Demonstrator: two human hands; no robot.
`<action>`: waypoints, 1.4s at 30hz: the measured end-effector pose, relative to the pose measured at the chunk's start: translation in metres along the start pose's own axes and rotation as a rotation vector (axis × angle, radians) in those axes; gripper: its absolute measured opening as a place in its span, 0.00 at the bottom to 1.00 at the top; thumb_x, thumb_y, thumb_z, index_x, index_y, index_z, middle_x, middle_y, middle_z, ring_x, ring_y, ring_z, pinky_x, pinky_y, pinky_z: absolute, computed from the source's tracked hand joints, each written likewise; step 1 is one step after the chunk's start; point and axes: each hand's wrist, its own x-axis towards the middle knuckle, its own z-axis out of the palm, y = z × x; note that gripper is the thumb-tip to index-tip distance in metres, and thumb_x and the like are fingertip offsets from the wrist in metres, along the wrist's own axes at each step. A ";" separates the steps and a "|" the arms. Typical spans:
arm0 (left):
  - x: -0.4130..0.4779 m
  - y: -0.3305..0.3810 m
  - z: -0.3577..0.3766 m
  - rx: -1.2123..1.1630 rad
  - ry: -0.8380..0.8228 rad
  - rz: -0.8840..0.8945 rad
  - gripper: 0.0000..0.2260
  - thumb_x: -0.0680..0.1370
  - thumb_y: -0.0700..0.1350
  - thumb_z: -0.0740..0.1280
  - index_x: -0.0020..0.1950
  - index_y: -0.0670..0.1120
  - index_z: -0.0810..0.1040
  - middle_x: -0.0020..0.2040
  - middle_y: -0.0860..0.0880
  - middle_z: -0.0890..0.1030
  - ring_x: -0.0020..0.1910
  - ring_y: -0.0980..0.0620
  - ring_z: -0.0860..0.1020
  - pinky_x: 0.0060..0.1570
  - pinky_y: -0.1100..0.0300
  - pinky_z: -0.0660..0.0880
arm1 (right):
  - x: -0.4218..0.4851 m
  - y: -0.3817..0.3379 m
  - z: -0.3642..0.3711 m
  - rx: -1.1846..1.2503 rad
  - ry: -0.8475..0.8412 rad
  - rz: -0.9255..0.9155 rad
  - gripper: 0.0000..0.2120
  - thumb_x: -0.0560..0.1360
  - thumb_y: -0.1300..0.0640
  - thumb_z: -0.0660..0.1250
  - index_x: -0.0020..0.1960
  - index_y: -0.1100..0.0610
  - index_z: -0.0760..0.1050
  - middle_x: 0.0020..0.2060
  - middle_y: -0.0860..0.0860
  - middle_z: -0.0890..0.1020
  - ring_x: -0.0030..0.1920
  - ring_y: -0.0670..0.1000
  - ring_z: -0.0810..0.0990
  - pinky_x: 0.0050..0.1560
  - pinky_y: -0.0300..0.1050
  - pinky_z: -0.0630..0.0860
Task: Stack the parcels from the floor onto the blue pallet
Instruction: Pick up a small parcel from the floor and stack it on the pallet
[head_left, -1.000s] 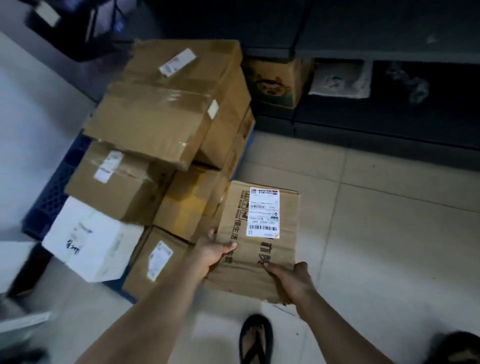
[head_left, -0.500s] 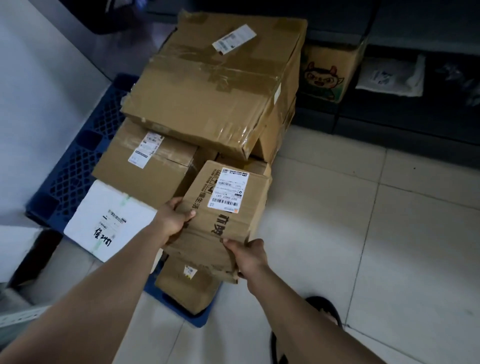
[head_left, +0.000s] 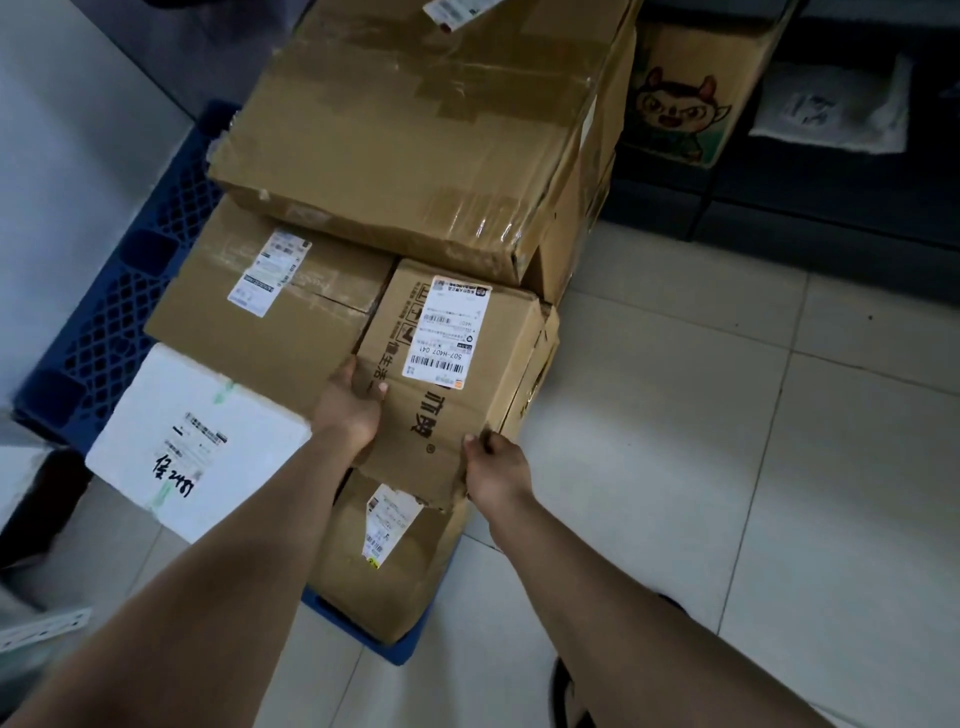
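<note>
As left hand (head_left: 349, 410) clasps parcel (head_left: 483, 384), right hand (head_left: 496, 467) pinches.

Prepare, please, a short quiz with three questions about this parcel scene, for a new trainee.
1. True or false: the left hand and the right hand both hold the labelled parcel.
2. Which colour has the box with handwriting? A brown, B white, C blue.
3. Fill in: the pallet under the stack is ____ in colour.
Key: 1 true; 2 B; 3 blue.
</note>
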 end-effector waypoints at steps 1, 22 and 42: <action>0.002 -0.001 0.002 0.007 -0.005 0.015 0.27 0.78 0.50 0.64 0.75 0.50 0.62 0.72 0.45 0.69 0.71 0.41 0.68 0.69 0.44 0.66 | 0.002 0.000 0.002 -0.041 0.010 -0.018 0.15 0.80 0.50 0.57 0.59 0.57 0.75 0.56 0.57 0.80 0.56 0.59 0.79 0.59 0.53 0.76; -0.090 0.017 0.037 -0.879 -0.071 -0.731 0.46 0.61 0.52 0.79 0.73 0.46 0.61 0.66 0.41 0.74 0.65 0.38 0.73 0.58 0.35 0.73 | 0.055 -0.200 -0.065 0.347 -0.098 -0.078 0.25 0.70 0.41 0.71 0.62 0.53 0.75 0.67 0.52 0.74 0.67 0.54 0.71 0.69 0.51 0.64; -0.055 0.059 0.043 -0.887 0.066 -0.667 0.54 0.59 0.53 0.80 0.75 0.52 0.50 0.71 0.45 0.69 0.69 0.40 0.69 0.63 0.38 0.71 | 0.065 -0.163 -0.070 -0.018 -0.102 -0.118 0.27 0.65 0.39 0.74 0.57 0.53 0.75 0.54 0.53 0.81 0.47 0.53 0.83 0.33 0.43 0.80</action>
